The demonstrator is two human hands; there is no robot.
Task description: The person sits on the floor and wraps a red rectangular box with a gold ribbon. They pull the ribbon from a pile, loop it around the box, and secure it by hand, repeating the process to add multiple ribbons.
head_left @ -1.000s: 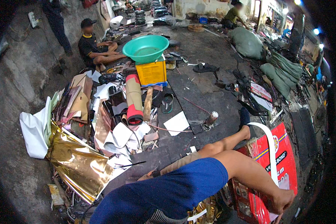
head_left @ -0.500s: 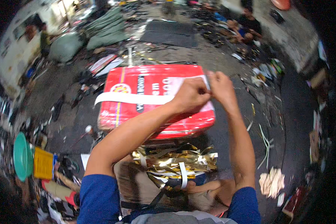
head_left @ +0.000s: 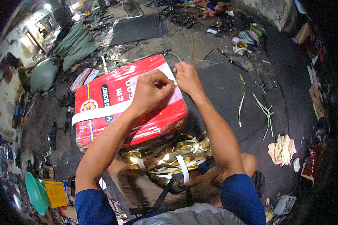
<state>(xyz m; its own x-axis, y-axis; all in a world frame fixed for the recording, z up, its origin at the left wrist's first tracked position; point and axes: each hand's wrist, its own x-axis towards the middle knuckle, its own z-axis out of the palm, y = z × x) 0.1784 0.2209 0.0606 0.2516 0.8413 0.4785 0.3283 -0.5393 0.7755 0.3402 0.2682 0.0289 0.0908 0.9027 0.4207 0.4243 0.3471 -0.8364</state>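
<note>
Above dark floor (head_left: pixel 229 93), white strip (head_left: pixel 103 112) passes under pinched left hand (head_left: pixel 153 90), right hand (head_left: pixel 188 79) curled.

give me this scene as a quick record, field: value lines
left hand: fingers curled, above the red box; grip partly hidden
right hand: fingers curled, by the box's right side; grip unclear
white strip: lies across the box top, running under the left hand
near side of box: shiny gold strips
floor at right: crumpled beige piece
lower left: green basin
</note>
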